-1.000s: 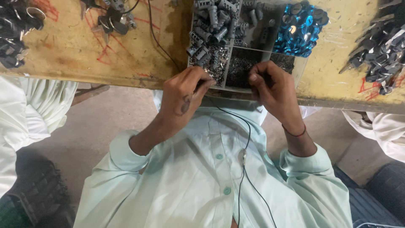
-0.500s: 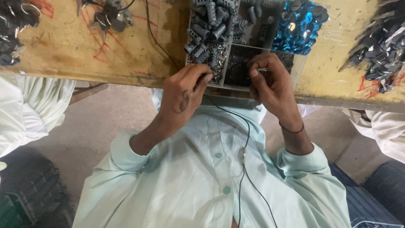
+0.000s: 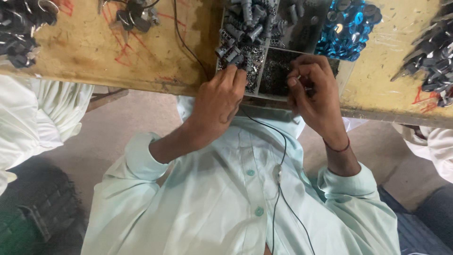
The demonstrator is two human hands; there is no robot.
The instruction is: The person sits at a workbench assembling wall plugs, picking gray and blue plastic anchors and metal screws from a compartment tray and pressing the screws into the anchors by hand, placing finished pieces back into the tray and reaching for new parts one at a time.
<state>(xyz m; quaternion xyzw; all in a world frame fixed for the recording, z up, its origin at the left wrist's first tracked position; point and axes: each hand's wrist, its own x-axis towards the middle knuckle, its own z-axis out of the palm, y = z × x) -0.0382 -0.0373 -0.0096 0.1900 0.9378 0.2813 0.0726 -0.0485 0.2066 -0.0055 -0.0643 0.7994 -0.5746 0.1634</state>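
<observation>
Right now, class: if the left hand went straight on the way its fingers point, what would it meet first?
Probably the heap of grey cylindrical parts in the divided tray; the left hand already reaches its near edge.

- Divided tray (image 3: 245, 93) sits at the table's (image 3: 94, 56) near edge.
- Plugs (image 3: 245, 28) fill its left compartment.
- Discs (image 3: 347, 28) lie right of the plugs.

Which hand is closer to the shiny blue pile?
The right hand. It sits just below-left of the shiny blue pile, while the left hand is farther away, by the grey plastic pieces.
</observation>
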